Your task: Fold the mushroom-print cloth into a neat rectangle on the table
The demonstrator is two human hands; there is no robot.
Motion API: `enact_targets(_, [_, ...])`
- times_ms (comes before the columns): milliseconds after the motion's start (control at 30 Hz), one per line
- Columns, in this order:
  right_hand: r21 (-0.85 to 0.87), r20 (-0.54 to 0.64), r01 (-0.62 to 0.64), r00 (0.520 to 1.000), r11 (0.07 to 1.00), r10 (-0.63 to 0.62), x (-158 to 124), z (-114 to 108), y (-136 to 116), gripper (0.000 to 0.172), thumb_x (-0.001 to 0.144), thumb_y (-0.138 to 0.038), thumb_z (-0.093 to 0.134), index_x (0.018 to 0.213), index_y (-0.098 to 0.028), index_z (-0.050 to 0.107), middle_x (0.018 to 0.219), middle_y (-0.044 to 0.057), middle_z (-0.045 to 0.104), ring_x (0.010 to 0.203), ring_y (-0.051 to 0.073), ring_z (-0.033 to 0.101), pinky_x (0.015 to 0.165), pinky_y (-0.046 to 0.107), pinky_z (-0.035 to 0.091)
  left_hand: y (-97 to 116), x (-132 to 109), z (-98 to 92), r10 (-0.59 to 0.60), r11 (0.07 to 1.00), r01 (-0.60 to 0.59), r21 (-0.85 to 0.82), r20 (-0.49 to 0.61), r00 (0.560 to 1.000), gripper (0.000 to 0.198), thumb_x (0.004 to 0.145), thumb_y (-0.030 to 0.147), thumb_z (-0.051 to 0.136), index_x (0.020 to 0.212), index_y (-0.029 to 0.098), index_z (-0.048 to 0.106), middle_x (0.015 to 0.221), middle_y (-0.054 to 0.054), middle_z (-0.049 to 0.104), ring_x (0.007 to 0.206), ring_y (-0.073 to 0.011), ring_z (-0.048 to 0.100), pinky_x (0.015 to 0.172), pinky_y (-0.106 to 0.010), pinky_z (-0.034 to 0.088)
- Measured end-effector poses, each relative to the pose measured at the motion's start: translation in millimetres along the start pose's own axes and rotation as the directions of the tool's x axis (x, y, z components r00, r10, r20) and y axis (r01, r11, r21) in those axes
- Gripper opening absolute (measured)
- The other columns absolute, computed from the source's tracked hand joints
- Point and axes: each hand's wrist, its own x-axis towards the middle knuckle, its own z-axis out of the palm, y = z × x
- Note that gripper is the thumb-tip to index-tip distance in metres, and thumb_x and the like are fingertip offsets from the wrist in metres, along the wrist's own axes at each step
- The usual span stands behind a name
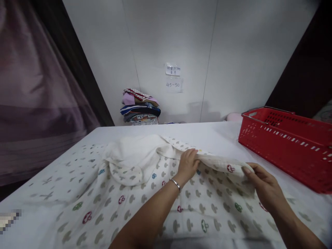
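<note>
A white table (207,133) fills the view under both hands. Almost all of its near part is covered by a big, soft cloth (124,197). The cloth is cream-white with rows of small mushroom shapes, most of them grey-green and a few red, green or blue. It lies flat and a little wrinkled below and to the left of the hands, and its plain white back side is turned over in a loose heap just left of the left hand.

A red plastic basket (285,145) with slotted walls stands beyond the right hand, near to it. A stack of folded clothes (140,107) sits far behind the left hand, against the wall.

The left hand (188,164) closes its fingers on the folded edge of the cloth. The right hand (263,183) pinches the same edge between thumb and fingers, further right. A thin bracelet (175,183) is on the left wrist.
</note>
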Motion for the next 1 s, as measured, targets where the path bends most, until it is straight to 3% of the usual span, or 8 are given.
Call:
enact_targets(133, [0.068,-0.067,0.018,0.998,0.998,-0.014,5.4,-10.2,-9.1,0.033,0.068,-0.046,0.069,0.09,-0.023,0.06,0.071,-0.001,0.063,0.056,0.014,0.056,0.049,0.024,0.046,-22.6,-6.3,-0.7,-0.145,0.981,0.162,0.108,-0.144,0.979,0.032,0.078,0.016,0.057,0.109,0.019,0.047,0.116,-0.008,0.05,0.113,-0.0213,0.043,0.097,-0.039,0.036])
enact_targets(233, [0.094,-0.11,0.049,0.993,0.994,-0.039,10.1,-13.4,-17.0,0.034,0.064,-0.045,0.072,0.086,-0.021,0.061,0.071,0.0,0.062,0.056,0.014,0.056,0.049,0.023,0.047,-34.7,-11.9,0.7,-0.212,0.961,0.229,0.157,-0.12,0.97,0.023,0.077,0.016,0.058,0.098,0.019,0.048,0.102,-0.006,0.052,0.103,-0.0213,0.047,0.09,-0.039,0.04])
enact_targets(333, [0.098,-0.14,0.064,0.989,0.993,-0.05,14.4,-15.7,-22.6,0.035,0.062,-0.043,0.074,0.085,-0.02,0.062,0.072,0.002,0.062,0.058,0.015,0.056,0.049,0.023,0.047,-40.9,-14.9,6.3,-0.201,0.968,0.201,0.151,-0.019,0.979,0.029,0.075,0.022,0.062,0.1,0.019,0.049,0.103,-0.005,0.053,0.102,-0.0216,0.049,0.089,-0.039,0.041])
enact_targets(467, [0.07,-0.165,0.083,0.984,0.994,-0.071,17.8,-19.3,-25.1,0.034,0.063,-0.043,0.074,0.085,-0.021,0.063,0.075,0.002,0.062,0.059,0.014,0.056,0.049,0.022,0.047,-39.8,-15.7,17.6,-0.088,0.992,0.078,0.102,0.095,0.992,0.048,0.071,0.03,0.069,0.113,0.023,0.047,0.117,-0.006,0.052,0.112,-0.0234,0.046,0.096,-0.041,0.036])
enact_targets(600, [0.038,-0.181,0.106,0.979,0.994,-0.097,18.6,-23.5,-24.8,0.033,0.063,-0.044,0.074,0.085,-0.022,0.065,0.074,0.001,0.062,0.063,0.013,0.055,0.052,0.019,0.047,-41.2,-8.9,23.3,-0.11,0.988,0.101,0.116,0.071,0.991,0.032,0.076,0.016,0.058,0.107,0.021,0.053,0.111,-0.007,0.057,0.108,-0.0221,0.05,0.094,-0.04,0.038])
enact_targets(733, [0.002,-0.221,0.132,0.967,0.991,-0.128,19.4,-31.4,-20.9,0.033,0.062,-0.045,0.074,0.085,-0.023,0.066,0.075,0.0,0.062,0.066,0.012,0.054,0.054,0.017,0.046,-51.2,3.0,12.8,-0.197,0.98,0.196,0.033,0.05,0.979,0.026,0.08,0.007,0.043,0.099,0.019,0.057,0.093,-0.004,0.064,0.09,-0.0178,0.058,0.085,-0.034,0.044])
enact_targets(900, [-0.07,-0.248,0.138,0.957,0.988,-0.151,19.4,-41.4,-14.6,0.033,0.059,-0.045,0.075,0.084,-0.025,0.067,0.081,0.0,0.064,0.073,0.014,0.056,0.061,0.019,0.047,-60.3,13.1,-9.4,-0.255,0.965,0.255,-0.053,0.009,0.967,0.035,0.081,0.011,0.046,0.114,0.021,0.051,0.095,-0.002,0.064,0.089,-0.0158,0.059,0.082,-0.03,0.046])
enact_targets(1000, [-0.106,-0.264,0.142,0.95,0.984,-0.166,17.2,-42.4,-15.7,0.034,0.057,-0.046,0.075,0.082,-0.025,0.068,0.081,0.001,0.064,0.074,0.016,0.056,0.061,0.022,0.048,-62.6,20.6,-17.1,-0.268,0.963,0.269,-0.032,0.044,0.962,0.048,0.08,0.013,0.047,0.127,0.022,0.042,0.092,-0.001,0.064,0.084,-0.0153,0.059,0.078,-0.028,0.046])
